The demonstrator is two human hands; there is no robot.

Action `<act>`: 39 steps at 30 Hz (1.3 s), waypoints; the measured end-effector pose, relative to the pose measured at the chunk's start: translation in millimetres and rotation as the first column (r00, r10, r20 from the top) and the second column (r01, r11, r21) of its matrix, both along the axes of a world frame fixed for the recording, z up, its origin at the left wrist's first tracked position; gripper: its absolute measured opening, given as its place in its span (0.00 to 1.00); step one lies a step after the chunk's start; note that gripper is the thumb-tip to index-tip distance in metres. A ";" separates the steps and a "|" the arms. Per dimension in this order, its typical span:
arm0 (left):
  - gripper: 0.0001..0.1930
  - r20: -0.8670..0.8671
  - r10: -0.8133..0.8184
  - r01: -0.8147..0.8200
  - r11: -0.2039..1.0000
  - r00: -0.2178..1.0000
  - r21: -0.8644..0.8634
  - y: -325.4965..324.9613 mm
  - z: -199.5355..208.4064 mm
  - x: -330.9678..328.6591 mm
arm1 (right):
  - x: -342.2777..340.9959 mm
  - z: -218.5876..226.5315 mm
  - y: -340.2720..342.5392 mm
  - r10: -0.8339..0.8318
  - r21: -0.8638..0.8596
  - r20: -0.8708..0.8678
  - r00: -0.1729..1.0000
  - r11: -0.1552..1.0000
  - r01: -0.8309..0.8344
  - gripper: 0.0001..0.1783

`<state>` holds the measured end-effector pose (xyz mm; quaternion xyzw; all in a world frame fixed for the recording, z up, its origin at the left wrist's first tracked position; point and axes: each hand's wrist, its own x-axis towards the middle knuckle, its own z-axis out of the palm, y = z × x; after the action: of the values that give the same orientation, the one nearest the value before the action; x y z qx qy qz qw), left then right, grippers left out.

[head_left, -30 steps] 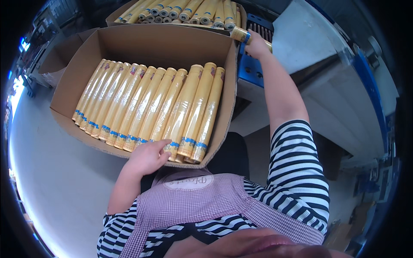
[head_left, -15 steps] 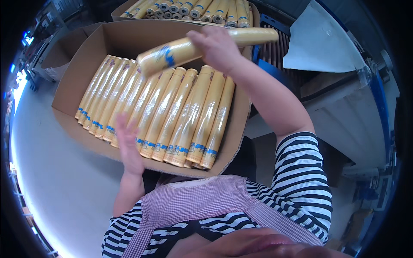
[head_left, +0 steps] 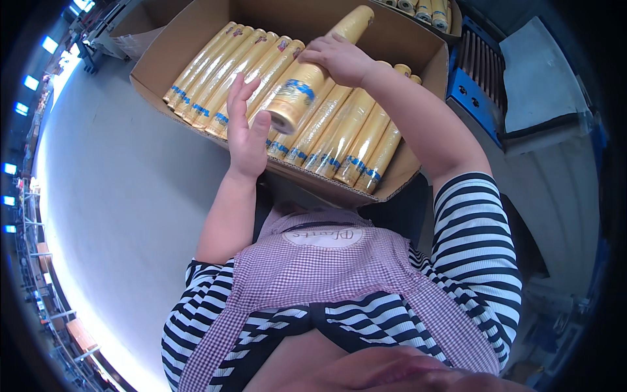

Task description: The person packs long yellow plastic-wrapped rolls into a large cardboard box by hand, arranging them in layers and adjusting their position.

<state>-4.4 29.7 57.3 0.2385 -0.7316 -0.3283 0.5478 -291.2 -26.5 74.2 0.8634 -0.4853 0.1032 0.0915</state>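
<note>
My right hand [head_left: 338, 60] is wrapped over the middle of a yellow roll [head_left: 294, 99] in clear film, with a blue printed band near its lower end. The roll slants above a row of similar wrapped rolls [head_left: 356, 127] lying side by side in an open cardboard box [head_left: 428, 55]. Its near end, with a round core opening, faces my body. Close to that end, my left hand [head_left: 248, 138] is held upright with fingers stretched and thumb apart, over the box's near edge. It holds nothing, and I cannot tell whether it touches the roll.
Another box of rolls [head_left: 432, 12] stands at the far right. Beside it is a blue-framed slatted rack [head_left: 480, 72], with a white sheet [head_left: 542, 75] to its right. A further cardboard box [head_left: 138, 27] sits at the far left, above the grey floor [head_left: 130, 170].
The held roll has swung from nearly level to a steep slant, its near end coming down over the row. My left hand has moved beside that end. The head view has shifted.
</note>
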 end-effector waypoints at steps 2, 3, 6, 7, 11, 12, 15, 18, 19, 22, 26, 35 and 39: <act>0.28 0.118 0.083 -0.076 0.995 0.990 -0.060 -17.8 -10.0 9.9 | 2.8 -25.7 -2.3 -0.087 0.280 -0.174 0.981 0.950 0.134 0.30; 0.26 0.174 0.128 -0.113 0.990 0.976 -0.090 -24.2 -19.9 13.1 | 9.9 -48.0 2.3 -0.109 0.404 -0.260 0.960 0.890 0.210 0.32; 0.21 0.448 0.091 -0.145 0.986 0.889 0.088 -17.9 -24.2 6.6 | 58.9 -134.5 14.6 -0.129 0.565 -0.465 0.876 0.718 0.406 0.32; 0.21 0.531 0.014 -0.121 0.979 0.847 0.166 -17.9 -20.7 3.8 | 76.6 -141.2 17.7 -0.100 0.526 -0.570 0.815 0.718 0.456 0.33; 0.21 0.528 0.013 -0.141 0.969 0.849 0.204 -26.9 -29.8 -1.7 | 76.5 -151.3 4.3 -0.042 0.574 -0.601 0.798 0.672 0.467 0.35; 0.21 0.549 0.035 -0.180 0.960 0.835 0.213 -25.6 -27.8 -1.8 | 78.8 -149.7 6.5 -0.039 0.558 -0.607 0.794 0.690 0.461 0.35; 0.21 0.636 0.060 -0.187 0.973 0.770 0.135 -23.2 -24.3 -3.8 | 81.4 -139.3 8.0 -0.019 0.594 -0.573 0.819 0.679 0.432 0.35; 0.21 0.649 0.060 -0.184 0.975 0.758 0.125 -23.7 -22.6 -4.8 | 89.9 -129.9 13.3 -0.017 0.636 -0.545 0.838 0.643 0.427 0.34; 0.21 0.660 0.056 -0.183 0.975 0.750 0.125 -23.3 -21.3 -4.3 | 91.2 -128.8 15.9 -0.023 0.625 -0.549 0.835 0.653 0.429 0.34; 0.22 0.680 0.054 -0.197 0.971 0.731 0.135 -22.2 -21.8 -4.5 | 89.8 -130.1 24.8 -0.048 0.605 -0.540 0.841 0.672 0.427 0.34; 0.23 0.729 0.054 -0.228 0.963 0.682 0.141 -23.4 -21.7 -5.1 | 81.7 -127.2 37.5 -0.036 0.612 -0.450 0.892 0.716 0.337 0.36; 0.28 0.858 -0.038 -0.235 0.955 0.512 0.182 -22.4 -18.4 -4.6 | 20.0 26.7 143.0 -0.382 0.403 0.397 0.834 0.889 0.215 0.33; 0.31 0.896 -0.074 -0.204 0.962 0.438 0.180 -17.3 -13.5 3.5 | -7.9 0.0 288.4 -0.242 0.068 0.863 0.444 0.926 0.372 0.28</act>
<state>-1.0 12.4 43.8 0.4739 -0.8499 -0.2242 0.0536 -299.1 261.9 74.2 0.5864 -0.6060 0.5304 -0.0872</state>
